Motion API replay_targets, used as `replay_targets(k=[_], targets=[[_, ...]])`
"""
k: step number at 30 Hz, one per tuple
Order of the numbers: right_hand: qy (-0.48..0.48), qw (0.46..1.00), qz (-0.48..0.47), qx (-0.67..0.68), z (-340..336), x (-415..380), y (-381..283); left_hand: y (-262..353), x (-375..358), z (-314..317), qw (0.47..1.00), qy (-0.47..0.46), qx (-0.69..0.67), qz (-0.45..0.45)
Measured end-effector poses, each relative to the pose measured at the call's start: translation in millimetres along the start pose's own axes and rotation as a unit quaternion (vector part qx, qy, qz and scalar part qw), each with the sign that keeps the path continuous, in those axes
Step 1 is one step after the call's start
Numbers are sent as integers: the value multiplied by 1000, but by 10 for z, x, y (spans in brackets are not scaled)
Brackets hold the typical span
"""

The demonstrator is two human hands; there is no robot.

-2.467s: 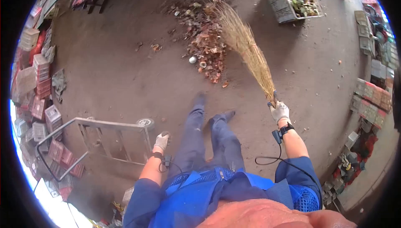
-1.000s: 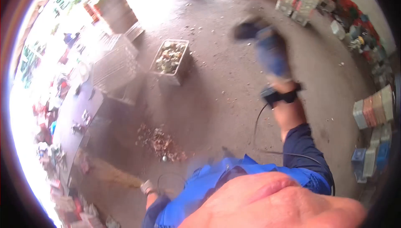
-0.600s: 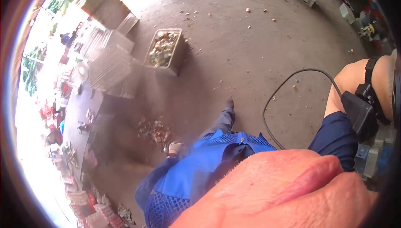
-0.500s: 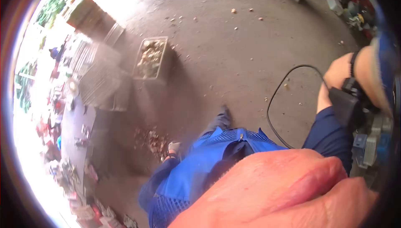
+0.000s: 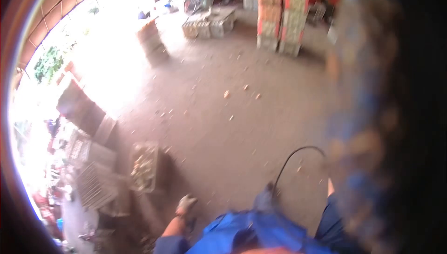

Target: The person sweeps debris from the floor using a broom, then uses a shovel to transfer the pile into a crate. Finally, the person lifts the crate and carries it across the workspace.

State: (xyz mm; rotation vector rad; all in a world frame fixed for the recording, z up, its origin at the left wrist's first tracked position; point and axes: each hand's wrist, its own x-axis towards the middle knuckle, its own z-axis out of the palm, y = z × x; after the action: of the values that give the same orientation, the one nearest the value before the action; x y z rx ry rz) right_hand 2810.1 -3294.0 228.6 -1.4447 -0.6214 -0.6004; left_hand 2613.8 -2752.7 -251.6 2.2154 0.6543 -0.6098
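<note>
The view is blurred by motion. My left hand (image 5: pixel 186 203), in a light glove, hangs low by my hip, near a grey crate (image 5: pixel 144 166) filled with scraps; I cannot make out whether it holds anything. My right arm is raised close to the camera and shows only as a blue and brown smear (image 5: pixel 368 114) covering the right side; the right hand cannot be told apart in it. A black cable (image 5: pixel 291 158) loops from that arm down to my blue vest (image 5: pixel 251 235). No broom can be made out.
The floor is bare concrete (image 5: pixel 223 128) with scattered bits of litter. Wire crates (image 5: pixel 93 179) stand at the left beside the scrap crate. Tall stacks of coloured crates (image 5: pixel 284 16) and low pallets of boxes (image 5: pixel 209 23) stand at the far end, in bright daylight.
My head has lifted and turned, so the far end of the yard shows now. The right arm has risen across the lens. The scrap crate has slid to the lower left.
</note>
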Motion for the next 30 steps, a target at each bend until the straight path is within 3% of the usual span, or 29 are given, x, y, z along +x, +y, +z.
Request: replay_targets(k=[2,3,4,6,8,11,15,16,17,20,23,24,26,28,30], targets=[[-1,1000,-11,-7,-337,361,293,202,361,172,997,47,17,58],[4,1000,-22,-10,-511,527,397,-5,733,365,997,33,-24,59],[2,999,-36,-10,-695,747,524,-723,1485,699,965,48,84,243],[-8,998,-55,-23,-920,1141,652,-248,1998,1040,968,-42,-59,242],[-16,997,-72,-30,-985,1517,803,-364,1664,1197,955,-160,-179,173],[-20,996,-88,-14,-1078,1987,1158,-297,1697,1623,981,-62,73,171],[-43,995,-84,12,-1113,2446,1843,-514,1536,1915,988,-56,27,140],[-42,995,-87,11,-1024,2576,1989,-318,2021,1609,986,-51,15,158],[-50,995,-86,19,-1022,2631,2172,-252,2050,1664,993,-74,17,91],[-96,992,-73,43,-634,3065,2758,997,2045,1364,988,-118,-2,-103],[-99,990,-85,58,-312,3749,3166,2095,2357,801,973,-89,-65,-202],[-102,989,-90,59,-206,3999,3408,1944,2894,925,982,-65,33,-175],[-94,990,-87,59,-180,4175,3751,2090,3569,932,989,-43,96,-102],[-92,991,-69,64,-34,4308,4002,2649,3921,477,996,-57,55,-31],[-100,991,-36,87,84,4562,4266,3538,3737,-32,997,-32,-35,-69]])
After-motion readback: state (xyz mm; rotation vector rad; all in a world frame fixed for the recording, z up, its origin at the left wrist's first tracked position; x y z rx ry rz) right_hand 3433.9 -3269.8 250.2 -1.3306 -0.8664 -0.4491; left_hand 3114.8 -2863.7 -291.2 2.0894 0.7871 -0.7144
